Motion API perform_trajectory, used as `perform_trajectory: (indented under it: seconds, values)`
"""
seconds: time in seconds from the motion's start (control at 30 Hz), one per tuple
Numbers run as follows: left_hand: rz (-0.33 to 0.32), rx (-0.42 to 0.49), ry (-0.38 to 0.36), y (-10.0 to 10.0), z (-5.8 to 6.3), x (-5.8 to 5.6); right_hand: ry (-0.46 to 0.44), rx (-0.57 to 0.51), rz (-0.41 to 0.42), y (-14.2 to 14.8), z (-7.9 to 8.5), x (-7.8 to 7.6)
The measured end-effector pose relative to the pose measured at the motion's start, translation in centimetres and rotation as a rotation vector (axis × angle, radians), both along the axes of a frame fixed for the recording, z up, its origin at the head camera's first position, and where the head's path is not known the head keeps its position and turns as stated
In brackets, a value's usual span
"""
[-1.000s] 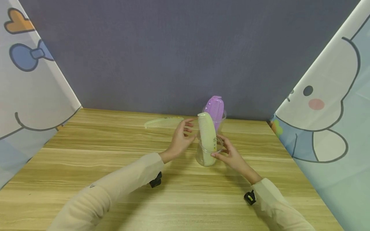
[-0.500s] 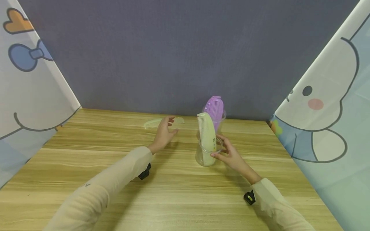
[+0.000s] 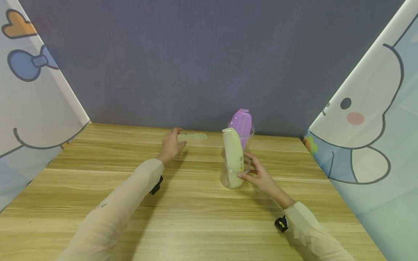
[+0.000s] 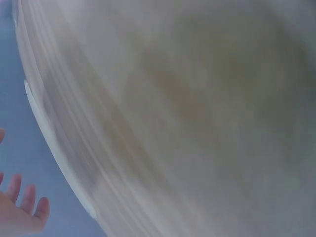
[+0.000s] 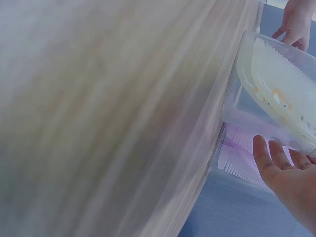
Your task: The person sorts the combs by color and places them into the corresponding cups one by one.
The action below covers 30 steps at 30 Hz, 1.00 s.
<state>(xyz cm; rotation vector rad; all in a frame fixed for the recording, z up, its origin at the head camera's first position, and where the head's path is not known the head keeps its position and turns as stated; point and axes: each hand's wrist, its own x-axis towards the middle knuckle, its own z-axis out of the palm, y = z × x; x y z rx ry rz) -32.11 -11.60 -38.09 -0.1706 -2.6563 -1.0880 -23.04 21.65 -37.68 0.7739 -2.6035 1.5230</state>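
Observation:
A pale yellow-green comb (image 3: 195,136) lies flat near the table's back edge. My left hand (image 3: 170,145) reaches over its left end and hides that part. In the left wrist view the fingers (image 4: 28,197) are spread and slightly bent, apart from the comb (image 4: 57,148). My right hand (image 3: 259,176) grips the rim of a clear plastic cup (image 3: 224,178) between thumb and fingers. Pale green combs (image 3: 233,148) lean in that cup, teeth to the left; the right wrist view shows two overlapping (image 5: 281,84).
Right behind the front cup stands a second clear cup (image 3: 250,137) holding purple combs (image 3: 241,125). A dark grey panel (image 3: 196,65) rises at the wooden table's (image 3: 196,221) back edge, with cartoon-printed panels (image 3: 362,145) at both sides.
My left hand has moved left, away from the cups, across the lying comb to its left end. The right hand stays at the front cup.

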Motion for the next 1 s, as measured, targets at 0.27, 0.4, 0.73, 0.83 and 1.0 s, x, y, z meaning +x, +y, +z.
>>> perform_trajectory:
  seconds: [0.27, 0.4, 0.73, 0.83, 1.0]
  values:
    - [0.034, -0.083, -0.049, -1.4, -0.2, -1.1, 0.011, 0.005, -0.006, 0.0, 0.0, 0.1]
    - [0.036, -0.129, -0.06, -2.1, -0.2, -1.5, 0.024, 0.001, -0.006, -0.1, -0.1, 0.0]
    - [0.055, -0.282, -0.123, -3.3, -0.5, -2.1, 0.014, -0.009, -0.003, -0.2, 0.1, 0.1]
    - [0.052, -0.299, -0.163, -3.4, -0.5, -2.2, 0.017, -0.009, 0.003, -0.2, 0.2, 0.1]
    - [0.052, -0.347, -0.203, -3.7, -0.5, -2.3, 0.009, -0.013, 0.005, -0.2, 0.2, 0.2]
